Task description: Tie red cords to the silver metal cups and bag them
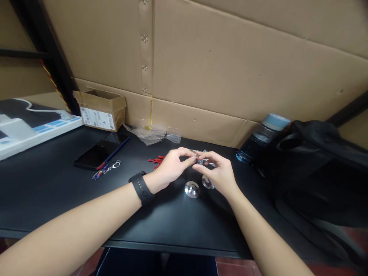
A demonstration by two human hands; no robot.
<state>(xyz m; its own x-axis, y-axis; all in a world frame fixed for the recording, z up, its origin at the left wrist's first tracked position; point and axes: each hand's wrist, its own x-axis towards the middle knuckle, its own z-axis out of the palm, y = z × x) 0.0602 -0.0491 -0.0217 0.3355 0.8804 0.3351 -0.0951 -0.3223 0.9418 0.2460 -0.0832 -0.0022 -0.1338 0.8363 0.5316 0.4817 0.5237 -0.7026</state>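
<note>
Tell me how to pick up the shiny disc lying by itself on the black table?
Take the disc by its rim, from above and the left, probably pinching opposite edges. It lies flat on the table, so only the round edge offers a hold. A second disc and the right hand, pinching a small packet with the left hand, crowd its right side.

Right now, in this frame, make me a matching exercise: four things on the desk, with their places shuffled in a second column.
1 small shiny piece
2 metal disc
3 water bottle
4 phone

A beside the black bag
B pinched between left hand and right hand
C next to the key ring
D flat on the table, below the hands

Pairs: 1-B, 2-D, 3-A, 4-C
</note>
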